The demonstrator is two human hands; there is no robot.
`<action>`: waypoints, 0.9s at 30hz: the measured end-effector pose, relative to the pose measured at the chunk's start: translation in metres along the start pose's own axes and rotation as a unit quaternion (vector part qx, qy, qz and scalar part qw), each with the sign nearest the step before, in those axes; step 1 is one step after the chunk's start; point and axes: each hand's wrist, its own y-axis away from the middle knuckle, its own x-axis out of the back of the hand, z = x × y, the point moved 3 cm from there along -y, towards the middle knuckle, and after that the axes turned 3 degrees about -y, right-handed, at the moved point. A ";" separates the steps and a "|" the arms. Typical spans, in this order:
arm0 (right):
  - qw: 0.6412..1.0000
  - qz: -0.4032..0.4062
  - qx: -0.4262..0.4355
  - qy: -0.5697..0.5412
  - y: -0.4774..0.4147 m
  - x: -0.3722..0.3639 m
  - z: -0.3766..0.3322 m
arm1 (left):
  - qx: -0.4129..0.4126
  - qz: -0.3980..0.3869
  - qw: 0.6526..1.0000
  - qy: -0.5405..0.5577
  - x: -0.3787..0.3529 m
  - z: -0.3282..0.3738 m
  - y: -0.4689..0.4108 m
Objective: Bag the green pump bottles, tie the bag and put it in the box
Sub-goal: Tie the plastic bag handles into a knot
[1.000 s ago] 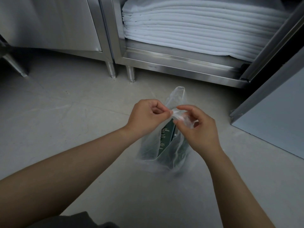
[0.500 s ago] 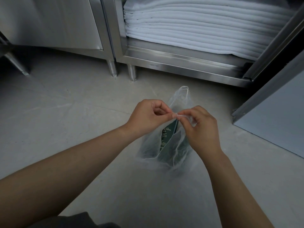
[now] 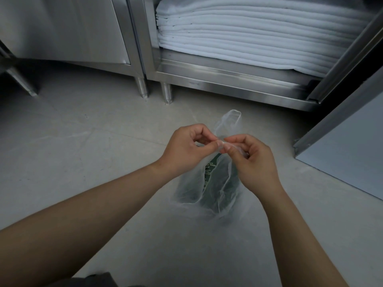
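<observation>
**Both hands pinching the handles of a clear bag holding green pump bottles**

The left hand (image 3: 187, 148) and the right hand (image 3: 251, 162) meet fingertip to fingertip above a thin, transparent plastic bag (image 3: 192, 195). Each hand is closed in a pinch on a strip of the bag's film: thumb and forefinger pressed together, the remaining fingers curled. The two pinches touch at the centre. One free handle loop (image 3: 232, 119) of the bag stands upright just behind the hands.

The bag rests on the pale grey floor (image 3: 87, 162), directly below the hands. Through its film show the dark green pump bottles (image 3: 209, 175); a label with white lettering faces the camera on one of them. How many bottles the bag holds cannot be told.

Behind the bag stands a stainless-steel cabinet (image 3: 207, 77) on short round legs. Its open compartment holds a stack of folded white towels (image 3: 259, 34). The cabinet's open door (image 3: 344, 146) is at the right.
</observation>
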 end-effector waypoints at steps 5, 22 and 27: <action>0.996 -0.014 0.003 0.087 -0.003 0.001 0.006 | 0.009 -0.013 1.000 -0.009 -0.001 -0.003 -0.001; 0.998 -0.041 -0.015 -0.053 -0.001 0.003 0.010 | 0.036 -0.061 0.997 0.037 -0.003 -0.010 -0.004; 0.998 -0.044 0.052 -0.017 0.002 0.003 0.004 | 0.035 -0.064 0.996 0.057 -0.002 -0.010 -0.004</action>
